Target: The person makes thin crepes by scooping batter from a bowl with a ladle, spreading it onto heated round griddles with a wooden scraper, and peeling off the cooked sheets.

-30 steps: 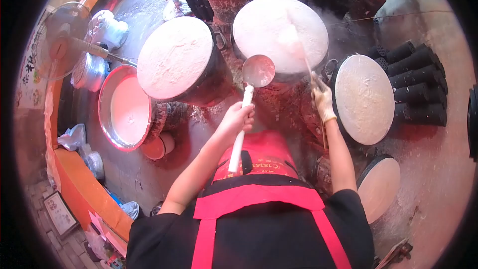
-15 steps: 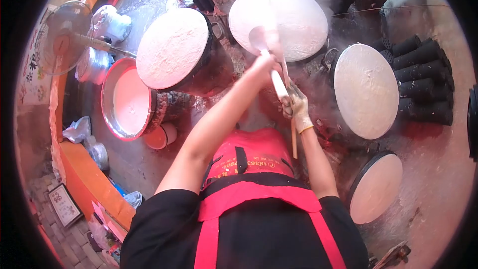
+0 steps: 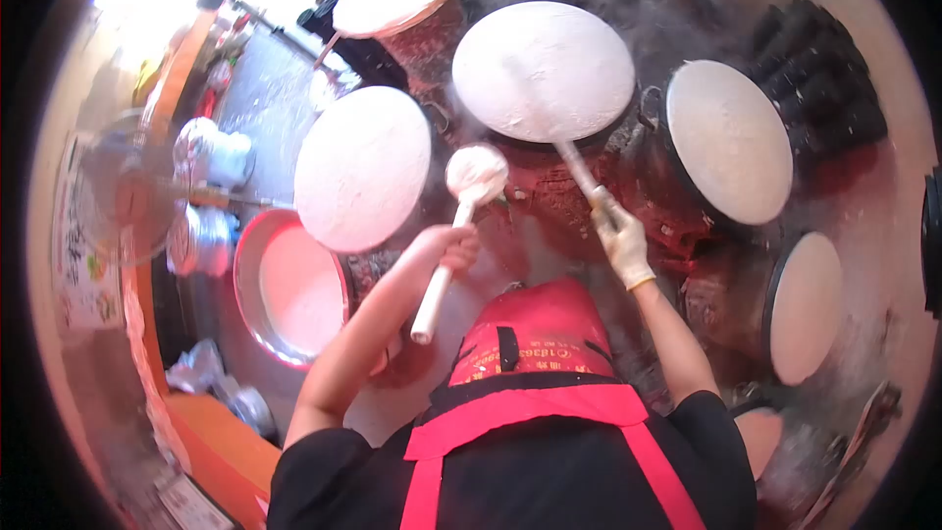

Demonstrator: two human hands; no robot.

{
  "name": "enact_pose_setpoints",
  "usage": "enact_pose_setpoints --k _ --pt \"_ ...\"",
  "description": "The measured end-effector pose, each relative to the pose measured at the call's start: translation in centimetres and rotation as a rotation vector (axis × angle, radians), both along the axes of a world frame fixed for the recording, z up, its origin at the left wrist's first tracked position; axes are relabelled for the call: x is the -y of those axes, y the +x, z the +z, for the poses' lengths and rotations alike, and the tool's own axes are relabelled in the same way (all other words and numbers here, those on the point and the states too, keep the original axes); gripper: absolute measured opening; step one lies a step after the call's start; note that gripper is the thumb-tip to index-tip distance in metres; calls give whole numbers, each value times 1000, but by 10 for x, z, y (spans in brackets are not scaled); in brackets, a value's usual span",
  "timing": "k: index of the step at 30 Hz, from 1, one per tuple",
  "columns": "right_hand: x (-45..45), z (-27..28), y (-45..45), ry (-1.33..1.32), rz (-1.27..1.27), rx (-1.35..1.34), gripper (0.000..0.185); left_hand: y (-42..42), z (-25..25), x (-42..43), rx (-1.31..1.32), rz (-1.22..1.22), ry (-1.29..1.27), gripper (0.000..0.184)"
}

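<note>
My bare left hand [image 3: 457, 247] is closed around the white handle of a ladle [image 3: 477, 174], whose bowl is coated with pale batter. The ladle hangs between the left round griddle [image 3: 363, 169] and the centre griddle [image 3: 543, 71]. Gloved, my right hand [image 3: 622, 238] grips a long flat stick [image 3: 577, 167]. Its far end, blurred, lies over the centre griddle. Pale batter covers both griddles.
A red-rimmed basin [image 3: 241, 287] of pale liquid stands at the left, near a fan [image 3: 128, 188]. More batter-covered griddles [image 3: 729, 142] are at the right, with black cylinders [image 3: 819, 79] behind. Steam drifts around the back.
My hands have moved apart, the left one going left with the ladle. The ladle bowl has come off the centre griddle. The whole view has turned.
</note>
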State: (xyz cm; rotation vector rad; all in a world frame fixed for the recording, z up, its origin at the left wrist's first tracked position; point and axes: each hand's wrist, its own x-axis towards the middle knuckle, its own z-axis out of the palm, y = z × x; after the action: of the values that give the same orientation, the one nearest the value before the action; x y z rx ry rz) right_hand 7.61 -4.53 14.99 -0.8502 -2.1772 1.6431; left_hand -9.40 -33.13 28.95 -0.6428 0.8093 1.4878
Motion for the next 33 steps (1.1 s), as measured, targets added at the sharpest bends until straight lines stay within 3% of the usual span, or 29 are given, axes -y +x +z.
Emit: enact_pose_setpoints --k 2,3,4,5,7,8,9,11,13,14,15,16,18,20,21,23,26,27,29,31,32,33 --pt "11 0 -1 7 -241 -92 38 8 -3 24 -109 -96 -24 12" --pt "18 -3 -2 134 -343 -153 35 13 -5 28 -207 -157 -63 13" --pt "32 11 15 129 -173 37 26 20 -1 26 -315 -233 -142 12" --pt "49 -8 28 317 -113 -101 25 26 -1 18 -436 -322 -202 11" --pt "51 -5 74 266 124 249 37 34 -41 -10 -257 -371 -71 9" --pt "59 2 96 198 142 291 50 41 -40 -27 -252 -439 -62 9" --pt "62 7 119 171 80 285 51 49 -33 -44 -249 -490 -64 8" --pt "61 11 162 27 -311 83 53 66 -31 -77 -190 -587 22 11" --pt "52 -4 217 228 -721 -14 55 99 -12 -111 -104 -687 97 13" --pt "42 56 247 12 -791 162 42 106 7 -126 3 -705 126 12" --pt "26 25 287 162 -958 275 33 128 12 -147 116 -719 128 12" --pt "23 47 321 166 -1011 401 32 144 17 -166 230 -721 122 12" --pt "20 44 383 540 -1092 624 20 173 40 -200 196 -842 143 13" --pt "19 47 449 690 -1139 883 22 218 55 -227 203 -919 155 16" --pt "6 35 465 761 -1172 905 27 227 58 -248 240 -936 148 17" --pt "-20 52 488 574 -1190 1015 51 262 64 -279 298 -961 142 19" --pt "-83 45 514 533 -1310 979 83 326 60 -324 296 -982 136 19" --pt "-105 40 519 479 -1294 1015 107 342 65 -332 292 -989 111 19" --pt "-139 22 519 526 -1388 1003 104 366 79 -348 305 -996 97 19" --pt "-159 24 520 417 -1386 1189 101 384 82 -365 296 -1034 102 20" --pt "-165 14 524 479 -1485 1157 76 391 82 -374 279 -1069 110 20" --pt "-168 12 532 561 -1511 1098 66 398 80 -386 264 -1104 120 20"
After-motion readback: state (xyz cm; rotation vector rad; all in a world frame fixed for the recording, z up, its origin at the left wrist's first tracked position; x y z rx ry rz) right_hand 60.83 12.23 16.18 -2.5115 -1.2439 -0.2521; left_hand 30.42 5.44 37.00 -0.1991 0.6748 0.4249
